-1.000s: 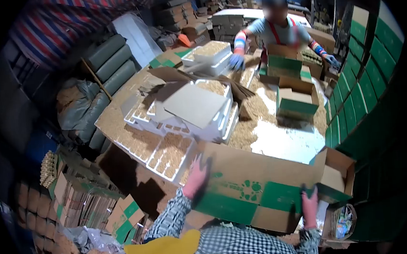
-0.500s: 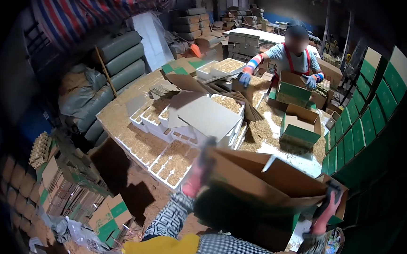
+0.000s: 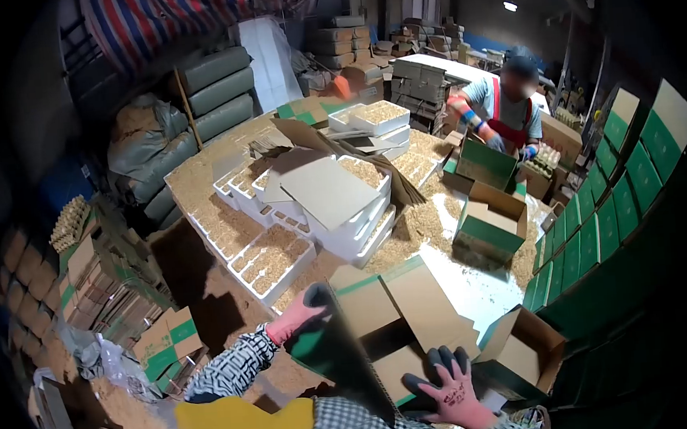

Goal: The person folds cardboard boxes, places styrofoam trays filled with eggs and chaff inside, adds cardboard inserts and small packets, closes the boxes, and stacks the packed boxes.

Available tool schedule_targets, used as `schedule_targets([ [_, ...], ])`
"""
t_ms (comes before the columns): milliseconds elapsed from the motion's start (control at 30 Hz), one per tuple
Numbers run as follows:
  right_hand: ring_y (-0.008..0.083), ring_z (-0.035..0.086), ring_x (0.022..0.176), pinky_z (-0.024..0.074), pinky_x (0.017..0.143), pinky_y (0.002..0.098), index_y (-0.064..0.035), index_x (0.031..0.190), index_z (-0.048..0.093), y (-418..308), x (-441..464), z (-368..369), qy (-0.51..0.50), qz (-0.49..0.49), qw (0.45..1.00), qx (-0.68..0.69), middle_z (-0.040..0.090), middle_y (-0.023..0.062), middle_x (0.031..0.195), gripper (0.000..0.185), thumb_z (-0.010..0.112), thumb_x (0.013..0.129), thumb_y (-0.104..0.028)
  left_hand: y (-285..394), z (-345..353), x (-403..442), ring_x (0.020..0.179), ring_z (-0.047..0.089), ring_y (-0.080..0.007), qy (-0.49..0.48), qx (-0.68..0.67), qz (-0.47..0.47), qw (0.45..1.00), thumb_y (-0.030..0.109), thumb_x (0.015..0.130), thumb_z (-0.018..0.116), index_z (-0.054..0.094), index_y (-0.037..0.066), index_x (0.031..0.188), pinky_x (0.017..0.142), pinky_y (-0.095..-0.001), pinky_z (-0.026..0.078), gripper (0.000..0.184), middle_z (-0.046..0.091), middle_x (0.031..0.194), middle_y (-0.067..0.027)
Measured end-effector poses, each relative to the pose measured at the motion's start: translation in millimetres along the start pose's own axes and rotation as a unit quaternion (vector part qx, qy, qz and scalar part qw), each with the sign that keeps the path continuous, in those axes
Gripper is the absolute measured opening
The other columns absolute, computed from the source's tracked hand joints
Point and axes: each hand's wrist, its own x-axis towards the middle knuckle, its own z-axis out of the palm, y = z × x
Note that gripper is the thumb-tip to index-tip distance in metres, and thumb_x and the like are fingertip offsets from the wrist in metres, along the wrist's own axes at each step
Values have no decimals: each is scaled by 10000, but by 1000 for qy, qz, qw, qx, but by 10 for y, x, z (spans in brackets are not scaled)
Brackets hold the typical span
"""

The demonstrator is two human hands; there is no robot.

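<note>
One cardboard box (image 3: 423, 308) opens upward, its long axis slanting away leftward.

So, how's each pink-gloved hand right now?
Left hand: at the cardboard carton's left side; grip can't be told.
Right hand: open, fingers spread over the carton's near flap.

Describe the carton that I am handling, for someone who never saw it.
Find the table, then its near edge. The green-and-brown carton there, unlike the box beside it, has your left hand at its side, right hand spread on a flap.
</note>
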Motion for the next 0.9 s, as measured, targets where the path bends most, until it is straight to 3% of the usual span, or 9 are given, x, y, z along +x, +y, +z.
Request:
schedule_targets([
  [133, 374, 408, 1239, 256, 1046, 610, -276, 1268, 566, 121, 256, 77, 176, 9, 984, 10, 474, 143, 1299, 859, 805, 456, -425, 727, 20, -119, 1395, 294, -233, -91, 71, 137, 984, 209, 702, 771, 212, 47, 1496, 1127, -357, 270, 985, 275, 1532, -133],
  [233, 415, 395, 1244, 229, 1065, 612, -106, 1236, 533, 208, 228, 77, 211, -16, 975, 61, 431, 171, 1319, 861, 833, 495, -426, 898, 244, 240, 1260, 455, -215, -43, -71, 18, 996, 315, 751, 762, 446, 30, 1363, 1071, -343, 346, 745, 508, 1344, -118],
  [367, 441, 359, 1297, 220, 1074, 620, -135, 1376, 420, 78, 273, -264, 206, 7, 952, 226, 385, 187, 1407, 972, 847, 528, -345, 659, 406, 654, 1151, 526, -180, 29, 192, 12, 981, 348, 793, 743, 524, -1, 1273, 1005, -307, 396, 633, 554, 1276, -117],
  [467, 468, 394, 1255, 239, 1044, 655, -358, 1154, 624, 93, 286, 328, 234, -36, 972, -15, 470, 162, 1344, 651, 802, 528, -341, 495, 47, 789, 1211, 485, -159, -147, -97, -14, 984, 291, 906, 625, 447, 34, 1379, 1050, -305, 358, 567, 524, 1335, -102],
  [567, 399, 442, 1239, 294, 1069, 572, -190, 1143, 627, 181, 399, -135, 278, 14, 960, 27, 524, 149, 1287, 483, 723, 678, -282, 479, -156, 427, 1234, 452, -143, -196, 21, -108, 974, 478, 970, 455, 385, 63, 1433, 1043, -307, 371, 625, 481, 1379, -81],
  [633, 344, 527, 1159, 414, 1009, 476, -62, 1143, 611, 299, 396, -415, 431, 92, 880, 179, 572, 136, 1233, 411, 676, 780, -245, 570, -20, 402, 1335, 367, -194, -202, -166, 26, 965, 563, 912, 513, 288, 77, 1481, 1105, -319, 313, 781, 354, 1495, -99],
  [733, 275, 600, 1043, 517, 851, 375, -7, 1185, 579, 864, -26, -120, 337, 192, 514, 765, 598, 122, 1222, 399, 622, 871, -249, 1185, 32, 285, 1397, 273, -277, -204, -25, 127, 970, 507, 842, 641, 152, 33, 1503, 1152, -335, 227, 948, 234, 1537, -175],
  [833, 238, 610, 1014, 511, 837, 340, -20, 1275, 503, 1326, -1, 546, 241, 407, 692, 545, 603, 100, 1211, 411, 535, 918, -221, 1016, 217, 469, 1394, 291, -320, -109, 81, 54, 989, 443, 869, 625, 135, 47, 1508, 1140, -353, 236, 898, 262, 1515, -224],
  [900, 213, 616, 995, 508, 828, 317, -28, 1335, 451, 1274, 119, 406, 248, 435, 673, 545, 607, 85, 1203, 424, 478, 949, -203, 508, 326, 605, 1401, 275, -300, -154, -16, 6, 988, 436, 890, 605, 167, 44, 1501, 1148, -350, 213, 848, 272, 1513, -209],
])
